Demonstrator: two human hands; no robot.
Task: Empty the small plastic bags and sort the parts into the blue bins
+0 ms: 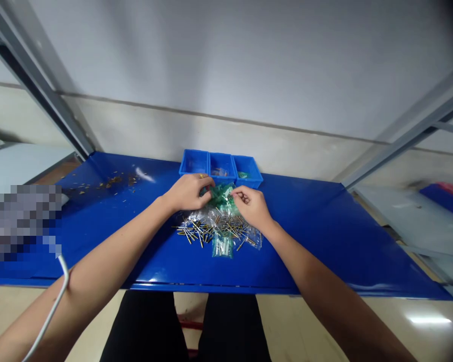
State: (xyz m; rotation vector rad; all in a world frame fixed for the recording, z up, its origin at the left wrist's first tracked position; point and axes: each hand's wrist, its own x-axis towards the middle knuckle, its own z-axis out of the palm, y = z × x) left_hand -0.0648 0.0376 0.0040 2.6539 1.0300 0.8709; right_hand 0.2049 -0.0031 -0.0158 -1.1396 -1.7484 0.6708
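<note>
A green-tinted clear plastic bag [223, 196] lies between my two hands, on top of a heap of small packets. My left hand [191, 192] is at its left side, thumb and fingers curled closed at its edge. From the right, my right hand [252, 205] pinches the bag's edge between thumb and forefinger, with the other fingers folded in. Below the hands spreads a pile of thin gold and silver metal rods [200, 230], mixed with clear plastic packets [253, 237]. One small green-tinted packet [222, 246] with pale contents rests at the pile's near side.
Three joined blue bins [195, 162] stand behind my hands against the wall; the middle and right ones hold small items. Brown scraps [117, 180] litter the left of the blue table [305, 241]. Metal posts [41, 85] rise at both sides. A white cable [56, 301] crosses my left forearm.
</note>
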